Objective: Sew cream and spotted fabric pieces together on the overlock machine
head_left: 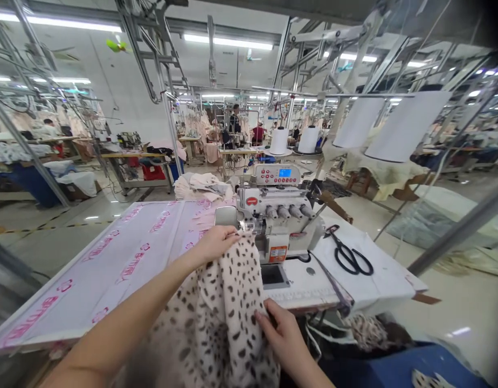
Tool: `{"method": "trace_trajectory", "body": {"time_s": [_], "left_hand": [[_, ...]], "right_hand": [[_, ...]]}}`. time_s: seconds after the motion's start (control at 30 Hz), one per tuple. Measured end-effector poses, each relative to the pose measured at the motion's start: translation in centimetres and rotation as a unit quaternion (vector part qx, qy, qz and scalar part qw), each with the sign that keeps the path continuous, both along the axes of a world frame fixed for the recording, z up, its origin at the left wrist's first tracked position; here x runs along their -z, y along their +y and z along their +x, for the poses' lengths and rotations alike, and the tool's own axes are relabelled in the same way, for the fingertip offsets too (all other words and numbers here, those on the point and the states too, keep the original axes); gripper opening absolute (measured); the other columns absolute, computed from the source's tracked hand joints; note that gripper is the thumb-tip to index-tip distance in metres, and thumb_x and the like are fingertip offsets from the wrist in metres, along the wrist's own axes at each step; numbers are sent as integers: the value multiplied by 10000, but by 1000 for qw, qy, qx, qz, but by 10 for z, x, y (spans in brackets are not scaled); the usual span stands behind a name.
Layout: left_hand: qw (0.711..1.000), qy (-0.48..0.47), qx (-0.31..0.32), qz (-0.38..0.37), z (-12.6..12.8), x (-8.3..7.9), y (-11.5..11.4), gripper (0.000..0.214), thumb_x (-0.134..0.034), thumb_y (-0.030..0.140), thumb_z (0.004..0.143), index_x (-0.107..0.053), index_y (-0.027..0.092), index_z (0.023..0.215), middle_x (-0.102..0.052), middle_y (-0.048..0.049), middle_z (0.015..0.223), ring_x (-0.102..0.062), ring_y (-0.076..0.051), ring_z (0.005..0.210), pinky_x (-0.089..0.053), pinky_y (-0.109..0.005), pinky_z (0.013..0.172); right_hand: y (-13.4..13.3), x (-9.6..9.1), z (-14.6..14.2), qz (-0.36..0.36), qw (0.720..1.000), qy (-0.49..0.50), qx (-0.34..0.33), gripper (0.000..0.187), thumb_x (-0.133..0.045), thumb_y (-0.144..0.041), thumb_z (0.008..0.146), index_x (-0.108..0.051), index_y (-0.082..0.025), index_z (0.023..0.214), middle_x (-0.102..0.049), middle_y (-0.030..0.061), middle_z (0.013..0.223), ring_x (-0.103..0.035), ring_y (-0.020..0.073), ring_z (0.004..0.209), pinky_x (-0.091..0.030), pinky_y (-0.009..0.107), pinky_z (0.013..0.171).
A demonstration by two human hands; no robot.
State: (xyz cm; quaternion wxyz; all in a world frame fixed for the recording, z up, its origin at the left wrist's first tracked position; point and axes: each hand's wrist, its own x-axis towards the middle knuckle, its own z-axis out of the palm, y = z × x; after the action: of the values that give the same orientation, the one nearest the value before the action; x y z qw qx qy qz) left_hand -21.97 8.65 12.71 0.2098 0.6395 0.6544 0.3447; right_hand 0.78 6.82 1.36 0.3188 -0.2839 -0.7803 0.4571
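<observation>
A cream fabric with dark spots (pixel 236 291) hangs from the bed of a white overlock sewing machine (pixel 275 210) down over the table's front edge. Its upper end lies at the needle area, where the exact contact is too small to make out. My left hand (pixel 219 242) grips the fabric's top left side, close to the presser foot. Lower down, my right hand (pixel 279 326) pinches the fabric's right edge between thumb and fingers. The machine's panel (pixel 278 174) has a lit blue display.
Black scissors (pixel 350 256) lie on the white cloth right of the machine. A pink-printed sheet (pixel 128 258) covers the table on the left. Pale fabric (pixel 202 186) is piled behind it. White thread cones (pixel 410 126) stand at the back right. A person (pixel 235 119) is in the distance.
</observation>
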Motion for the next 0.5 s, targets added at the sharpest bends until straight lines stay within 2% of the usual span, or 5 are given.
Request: {"method": "trace_trajectory", "body": {"time_s": [0.1, 0.17, 0.3, 0.4, 0.5], "left_hand": [[998, 50, -27, 11, 2, 7, 6, 198, -471, 340, 760, -567, 171, 725, -557, 2, 698, -476, -154, 679, -317, -240, 605], [997, 70, -35, 0, 1, 6, 7, 198, -470, 343, 755, -562, 171, 722, -552, 4, 685, -467, -151, 656, -307, -237, 583], [994, 101, -17, -31, 2, 0, 1, 219, -486, 349, 737, -500, 163, 622, -469, 21, 610, -413, -128, 592, -287, -232, 546], [991, 129, 4, -33, 8, -2, -5, 246, -467, 337, 751, -443, 160, 582, -445, 15, 643, -401, -122, 597, -295, -244, 565], [986, 165, -1, -20, 14, -1, -10, 210, -437, 322, 775, -453, 167, 634, -458, 5, 693, -425, -132, 632, -310, -258, 590]], "right_hand": [[16, 9, -2, 122, 991, -5, 50, 69, -537, -257, 782, -570, -197, 787, -534, 88, 1040, -478, 242, 996, -396, 348, 852], [22, 6, -6, 148, 988, -4, 45, 86, -571, -247, 758, -589, -190, 819, -510, 105, 1093, -458, 258, 1037, -386, 368, 872], [11, 0, -11, 70, 996, -9, -48, 153, -519, -238, 816, -603, -180, 702, -573, 41, 801, -539, 169, 767, -433, 260, 701], [-5, 5, -12, 18, 994, 22, -103, 170, -518, -233, 824, -623, -185, 700, -594, 27, 799, -551, 157, 767, -427, 235, 699], [-13, 13, -12, -23, 992, 42, -116, 158, -536, -227, 813, -645, -179, 709, -606, 33, 827, -560, 168, 801, -429, 240, 720]]}}
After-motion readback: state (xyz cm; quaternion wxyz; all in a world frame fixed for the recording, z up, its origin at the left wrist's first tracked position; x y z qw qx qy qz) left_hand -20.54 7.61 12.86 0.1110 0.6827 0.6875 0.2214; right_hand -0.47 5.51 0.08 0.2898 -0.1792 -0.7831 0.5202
